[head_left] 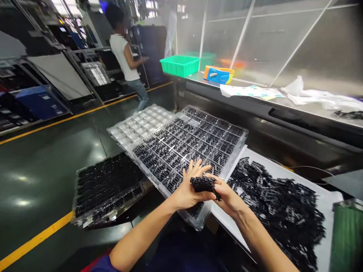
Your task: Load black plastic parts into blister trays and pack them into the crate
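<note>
- A long, metal-topped table (pixel 255 81) ran beyond my work, carrying a bright green plastic bin (pixel 180 68).
- A wide, transparent plastic compartment tray (pixel 237 149), many cells filled with black parts, lay ahead, slanting away; its near end reached under my hands.
- A shallow white tray (pixel 329 200) sat to my right, close beside it, bearing a loose heap of black plastic parts (pixel 280 200), nearer my right arm.
- My left hand (pixel 188 192) had its fingers spread wide over the near cells, thumb along the bundle; whether it gripped, I couldn't tell.
- My right hand (pixel 227 192) had its fingers closed around the bundle's right end.
- The small, ridged black plastic bundle (pixel 203 184) lay between both hands, long axis crosswise, right end dipping; my left fingers stood between it and some cells.
</note>
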Motion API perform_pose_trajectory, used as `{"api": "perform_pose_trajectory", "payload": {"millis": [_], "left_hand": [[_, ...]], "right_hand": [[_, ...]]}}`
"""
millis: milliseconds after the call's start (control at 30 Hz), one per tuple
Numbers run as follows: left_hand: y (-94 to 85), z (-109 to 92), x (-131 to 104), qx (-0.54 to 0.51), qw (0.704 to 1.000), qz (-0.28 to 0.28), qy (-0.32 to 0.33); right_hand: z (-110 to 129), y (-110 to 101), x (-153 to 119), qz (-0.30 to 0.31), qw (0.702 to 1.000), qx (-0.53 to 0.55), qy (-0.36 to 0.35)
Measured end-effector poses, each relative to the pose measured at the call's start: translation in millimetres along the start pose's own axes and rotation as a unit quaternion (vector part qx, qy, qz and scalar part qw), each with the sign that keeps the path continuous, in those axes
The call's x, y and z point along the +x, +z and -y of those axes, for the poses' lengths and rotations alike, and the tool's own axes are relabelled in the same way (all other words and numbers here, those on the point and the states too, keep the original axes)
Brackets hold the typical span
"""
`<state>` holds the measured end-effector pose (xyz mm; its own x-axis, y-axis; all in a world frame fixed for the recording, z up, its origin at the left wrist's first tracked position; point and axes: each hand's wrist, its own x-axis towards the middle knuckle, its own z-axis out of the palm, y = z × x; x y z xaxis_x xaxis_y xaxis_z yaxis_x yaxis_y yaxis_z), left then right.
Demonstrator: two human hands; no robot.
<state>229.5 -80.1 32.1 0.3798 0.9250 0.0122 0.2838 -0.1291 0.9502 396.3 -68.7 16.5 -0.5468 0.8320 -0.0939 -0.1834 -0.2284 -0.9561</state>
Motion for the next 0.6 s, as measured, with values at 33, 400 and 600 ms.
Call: {"api": "perform_pose_trajectory", "payload": {"millis": [33, 400, 600], "left_hand": [[-2.8, 4.3, 3.2, -0.011, 1.000, -0.013, -0.007], [-153.0, 21.5, 75.9, 0.060, 0.995, -0.080, -0.009], [-224.0, 38.1, 115.2, 0.112, 0.993, -0.023, -0.015]], "right_hand": [[0.4, -1.8, 7.8, -0.007, 1.000, -0.023, -0.003], [56.2, -88.3, 264.9, -0.301, 0.825, -0.463, -0.118], [40.6, -114.1, 343.8, -0.281, 0.724, -0.624, -0.085]]}}
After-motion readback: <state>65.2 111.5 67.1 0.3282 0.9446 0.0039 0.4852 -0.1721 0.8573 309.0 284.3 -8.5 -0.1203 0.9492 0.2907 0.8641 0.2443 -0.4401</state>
